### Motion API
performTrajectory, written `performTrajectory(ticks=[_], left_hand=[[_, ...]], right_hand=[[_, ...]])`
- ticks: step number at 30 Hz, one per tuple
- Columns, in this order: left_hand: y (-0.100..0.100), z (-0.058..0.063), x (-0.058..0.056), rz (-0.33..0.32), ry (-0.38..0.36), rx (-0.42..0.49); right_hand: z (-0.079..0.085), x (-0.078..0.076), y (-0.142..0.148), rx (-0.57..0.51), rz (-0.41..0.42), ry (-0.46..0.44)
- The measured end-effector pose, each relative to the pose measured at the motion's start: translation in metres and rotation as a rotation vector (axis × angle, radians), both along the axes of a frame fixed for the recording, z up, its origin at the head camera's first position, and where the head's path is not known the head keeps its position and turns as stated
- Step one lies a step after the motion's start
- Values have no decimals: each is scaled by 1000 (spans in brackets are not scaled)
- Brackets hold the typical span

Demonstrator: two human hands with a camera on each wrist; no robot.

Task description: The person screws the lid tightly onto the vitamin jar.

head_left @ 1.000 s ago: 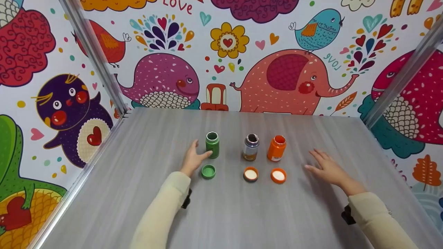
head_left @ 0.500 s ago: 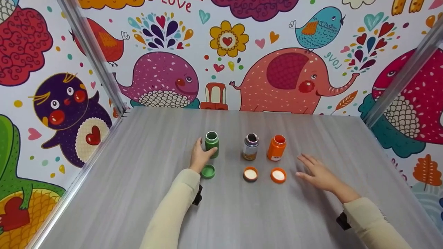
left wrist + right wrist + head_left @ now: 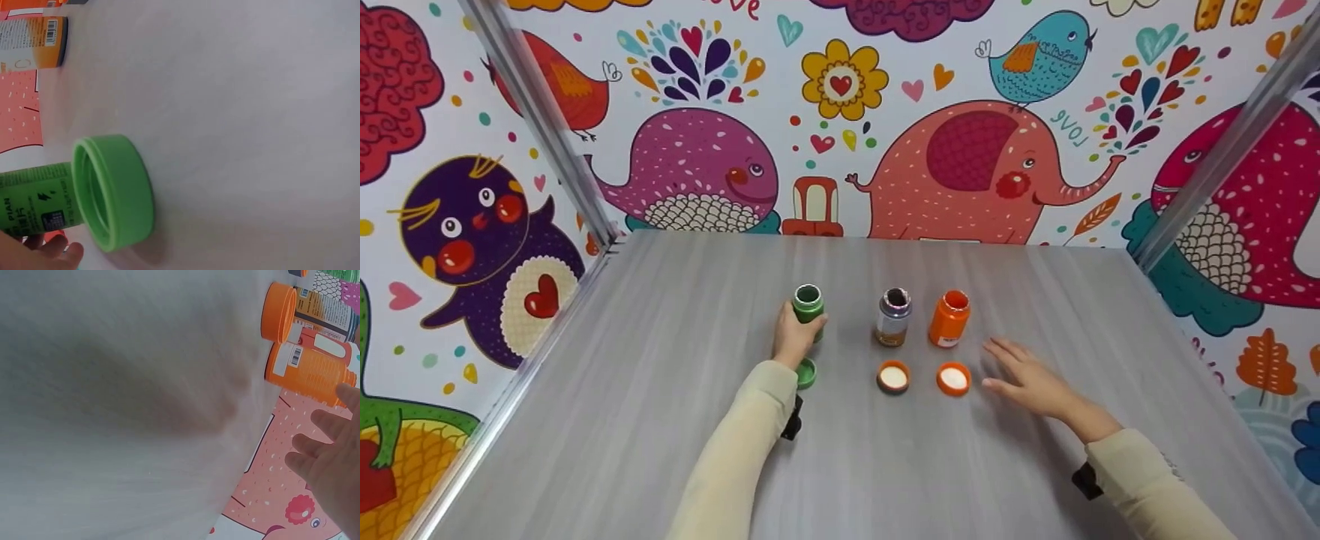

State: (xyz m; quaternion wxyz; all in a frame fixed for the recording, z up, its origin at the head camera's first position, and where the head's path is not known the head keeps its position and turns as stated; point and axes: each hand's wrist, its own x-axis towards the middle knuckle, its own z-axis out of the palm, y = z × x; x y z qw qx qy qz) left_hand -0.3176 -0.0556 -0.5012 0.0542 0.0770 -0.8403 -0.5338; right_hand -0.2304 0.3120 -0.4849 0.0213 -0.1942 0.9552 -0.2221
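Note:
An uncapped green bottle [image 3: 808, 301] stands upright on the table with its mouth up. My left hand [image 3: 795, 334] grips it from the left, thumb across the near side and fingers reaching behind. In front of it lies its green cap [image 3: 121, 191], hollow side up in the head view and partly covered by the hand there. My right hand [image 3: 1031, 379] hovers with fingers spread, to the right of an open orange bottle [image 3: 949, 321] and its orange cap [image 3: 953, 379], touching neither.
Between the green and orange bottles stands an open grey-brown bottle [image 3: 893, 319], with a white-lined orange and dark cap [image 3: 893, 377] in front of it. Printed wall panels and metal posts [image 3: 547, 127] border the grey table [image 3: 930, 465] at the back and sides.
My left hand has moved right and closed round the green bottle. The right hand has drifted left toward the orange bottle. The head view has shifted slightly.

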Motion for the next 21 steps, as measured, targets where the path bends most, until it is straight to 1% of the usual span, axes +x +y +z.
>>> performTrajectory(ticks=[6, 12, 17, 21], left_hand=[[-1, -1, -1, 3, 11, -15], [-9, 0, 2, -13, 21, -8], [-20, 2, 4, 1, 40, -19], [-32, 4, 7, -9, 58, -30]], right_hand=[[2, 1, -2, -17, 15, -10], [1, 0, -6, -17, 22, 1], [0, -1, -12, -17, 41, 1], [0, -1, -15, -27, 52, 10]])
